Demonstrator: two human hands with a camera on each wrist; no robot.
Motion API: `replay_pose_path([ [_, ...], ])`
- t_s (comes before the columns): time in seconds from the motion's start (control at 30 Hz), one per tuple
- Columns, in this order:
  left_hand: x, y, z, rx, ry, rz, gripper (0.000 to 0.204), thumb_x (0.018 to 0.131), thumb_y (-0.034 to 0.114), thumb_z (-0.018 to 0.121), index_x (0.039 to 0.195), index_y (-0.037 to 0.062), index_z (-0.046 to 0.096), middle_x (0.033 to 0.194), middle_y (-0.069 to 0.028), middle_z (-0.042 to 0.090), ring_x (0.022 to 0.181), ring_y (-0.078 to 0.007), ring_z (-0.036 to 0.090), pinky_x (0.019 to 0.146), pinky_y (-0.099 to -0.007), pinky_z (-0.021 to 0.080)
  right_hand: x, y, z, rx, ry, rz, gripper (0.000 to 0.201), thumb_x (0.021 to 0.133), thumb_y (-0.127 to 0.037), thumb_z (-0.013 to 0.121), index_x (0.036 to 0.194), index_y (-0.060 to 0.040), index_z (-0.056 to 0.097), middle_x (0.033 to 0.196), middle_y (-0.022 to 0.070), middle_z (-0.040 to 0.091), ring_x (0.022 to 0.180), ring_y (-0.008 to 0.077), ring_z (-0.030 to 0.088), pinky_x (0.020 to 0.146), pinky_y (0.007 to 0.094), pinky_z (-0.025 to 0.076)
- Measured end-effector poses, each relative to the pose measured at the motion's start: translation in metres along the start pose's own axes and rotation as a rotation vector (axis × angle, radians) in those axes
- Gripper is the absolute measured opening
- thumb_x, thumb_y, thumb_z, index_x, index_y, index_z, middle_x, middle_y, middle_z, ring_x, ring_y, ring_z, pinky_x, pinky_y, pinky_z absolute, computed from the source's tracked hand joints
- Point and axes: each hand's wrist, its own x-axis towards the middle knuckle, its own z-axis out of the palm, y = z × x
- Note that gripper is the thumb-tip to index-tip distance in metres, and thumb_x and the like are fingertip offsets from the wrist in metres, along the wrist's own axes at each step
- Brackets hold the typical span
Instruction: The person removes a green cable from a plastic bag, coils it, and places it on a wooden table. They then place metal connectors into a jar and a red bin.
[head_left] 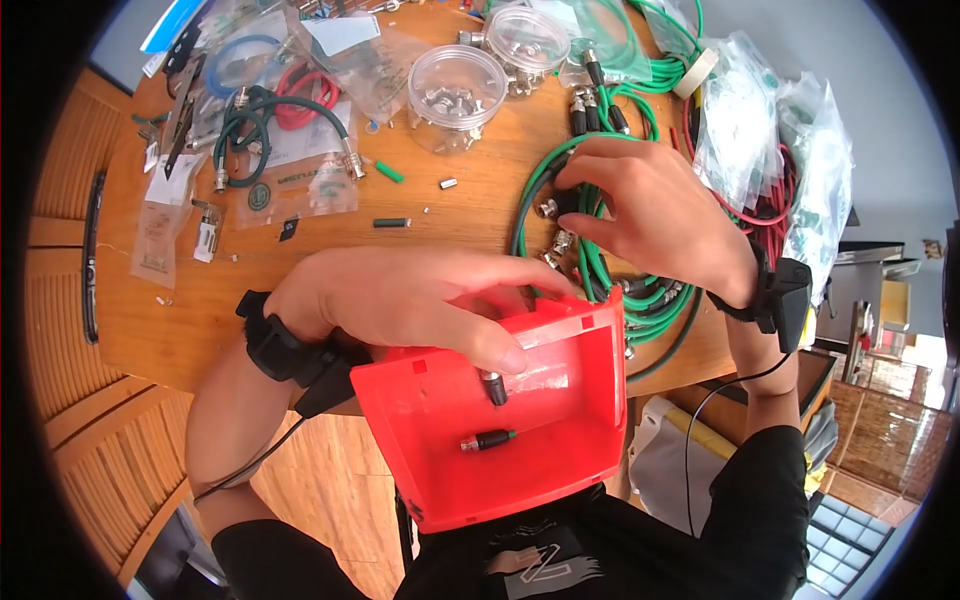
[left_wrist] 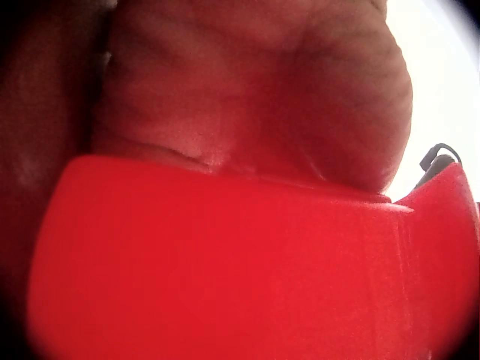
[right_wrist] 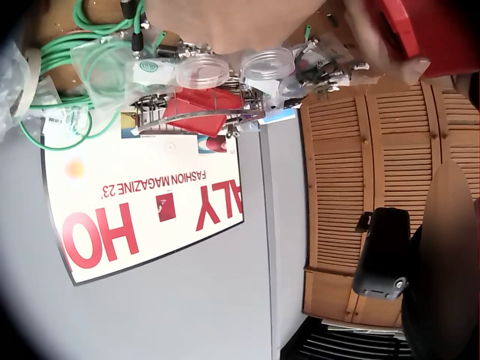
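The left hand [head_left: 400, 295] grips the far wall of a tilted red bin [head_left: 540, 450], thumb inside and fingers over the outside; the left wrist view shows the palm [left_wrist: 255, 97] against the red plastic [left_wrist: 225, 262]. Two black-sleeved connectors lie in the bin, one [head_left: 488, 440] near the middle and one [head_left: 495, 388] just under the thumb. Over the green cable coil [head_left: 640, 330], the right hand [head_left: 655, 205] has its fingers bent around a dark connector end [head_left: 560, 203]. Its fingertips are partly hidden, and the right wrist view shows only part of that hand [right_wrist: 232, 22].
Clear jars [head_left: 457, 95] of metal parts stand at the table's far side. Bagged cables [head_left: 290, 160] lie at the left, plastic bags [head_left: 740, 120] and red cables at the right. A green piece [head_left: 389, 172] and a dark tube [head_left: 392, 222] lie mid-table.
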Motion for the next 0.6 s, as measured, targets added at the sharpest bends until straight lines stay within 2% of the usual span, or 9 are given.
replay_pose_path([
  [0.13,-0.001,0.002,0.002,-0.029,0.014,0.003,0.084,0.084,0.028,0.072,0.153,0.0004,0.032,0.136,-0.0184,0.056,0.118,-0.0212,0.058,0.099,-0.0356,0.049,0.007,-0.002,0.009,-0.044,0.009,0.018,0.02,0.077,-0.011,0.077,0.094,-0.0018,0.071,0.09,0.0153,0.069,0.084,0.0378,0.067,0.075,0.0465,0.054],
  [0.23,-0.002,-0.003,0.001,-0.092,0.054,-0.002,0.085,0.083,0.028,0.072,0.153,-0.0002,0.032,0.136,-0.0186,0.056,0.12,-0.0217,0.057,0.1,-0.0362,0.048,0.005,0.003,0.006,0.077,0.03,0.007,0.019,0.077,-0.011,0.077,0.091,-0.001,0.071,0.086,0.0157,0.07,0.084,0.037,0.068,0.075,0.0455,0.054],
  [0.3,-0.002,-0.003,0.001,-0.115,0.069,-0.014,0.085,0.083,0.028,0.072,0.153,-0.0003,0.032,0.136,-0.0184,0.056,0.121,-0.0221,0.057,0.101,-0.0366,0.048,-0.001,-0.004,-0.01,0.145,0.079,0.065,0.018,0.077,-0.008,0.077,0.091,-0.0002,0.071,0.084,0.015,0.07,0.078,0.0341,0.068,0.069,0.0421,0.054],
  [0.33,-0.002,-0.002,0.001,-0.109,0.067,-0.02,0.085,0.083,0.028,0.072,0.153,-0.0003,0.032,0.136,-0.0181,0.056,0.121,-0.0224,0.057,0.101,-0.0367,0.047,-0.006,-0.015,-0.024,0.27,0.078,0.191,0.017,0.075,-0.007,0.079,0.089,-0.0008,0.071,0.08,0.0132,0.069,0.071,0.0295,0.067,0.062,0.0378,0.052],
  [0.43,0.0,-0.001,0.001,-0.093,0.036,-0.029,0.083,0.083,0.027,0.071,0.152,0.0001,0.033,0.135,-0.0171,0.057,0.122,-0.0225,0.057,0.102,-0.0363,0.047,-0.028,-0.042,-0.057,0.425,0.026,0.223,0.017,0.074,-0.006,0.08,0.086,-0.0031,0.07,0.079,0.011,0.067,0.066,0.0269,0.065,0.057,0.0348,0.05],
  [0.5,0.001,0.0,0.001,-0.062,0.027,-0.031,0.082,0.084,0.027,0.071,0.152,0.0002,0.033,0.135,-0.0164,0.057,0.122,-0.0221,0.057,0.103,-0.0359,0.046,-0.037,-0.051,-0.052,0.478,0.004,0.006,0.018,0.074,-0.005,0.082,0.089,-0.0034,0.072,0.081,0.0083,0.07,0.059,0.0175,0.062,0.054,0.0301,0.048],
  [0.6,0.002,0.002,0.001,-0.029,0.036,-0.028,0.081,0.084,0.027,0.07,0.152,0.0,0.034,0.135,-0.0156,0.057,0.122,-0.0213,0.057,0.103,-0.0354,0.046,-0.047,-0.064,-0.033,0.448,-0.005,-0.154,0.023,0.074,-0.007,0.082,0.092,-0.0044,0.069,0.081,0.0081,0.065,0.063,0.023,0.063,0.054,0.0345,0.049],
])
